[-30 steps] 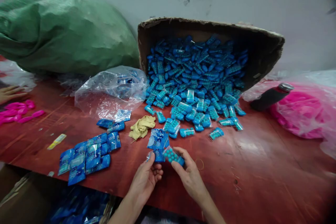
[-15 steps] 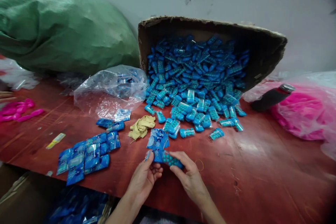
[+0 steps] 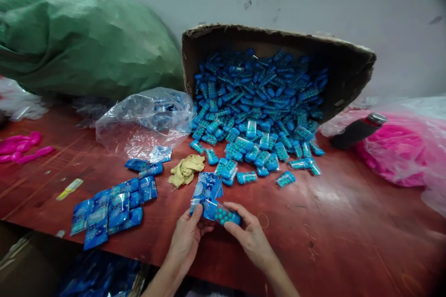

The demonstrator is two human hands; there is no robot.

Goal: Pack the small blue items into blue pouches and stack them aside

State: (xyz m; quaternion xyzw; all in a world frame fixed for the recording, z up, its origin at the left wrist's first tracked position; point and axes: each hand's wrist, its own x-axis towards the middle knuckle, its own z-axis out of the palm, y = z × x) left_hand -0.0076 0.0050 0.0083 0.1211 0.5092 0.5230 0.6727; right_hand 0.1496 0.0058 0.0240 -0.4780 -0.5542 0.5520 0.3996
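Note:
My left hand (image 3: 188, 234) pinches a blue printed card (image 3: 208, 209) with a clear plastic edge between thumb and fingers. My right hand (image 3: 251, 234) grips a small blue pack of teal balls (image 3: 226, 216) by its right end. The pack's left end meets the card; whether it is inside a clear sleeve there I cannot tell. Just beyond the hands lie blue printed cards (image 3: 207, 184) on the table. Left of them sit several filled blue packets (image 3: 118, 208), overlapping one another. Loose packs of teal balls (image 3: 246, 177) spread out in front of the carton.
A tipped cardboard carton (image 3: 348, 88) spills blue packs onto the red table (image 3: 348, 222). Around it are a green sack (image 3: 87, 46), a clear bag (image 3: 139, 120), a yellow cloth (image 3: 186, 170), a dark bottle (image 3: 358, 131), a pink-filled bag (image 3: 397, 148) and a yellow-handled cutter (image 3: 69, 189).
The view has shifted slightly. The card and pack stay between both hands, with the card now tilted more. Another person's fingers at the far left edge have gone out of sight.

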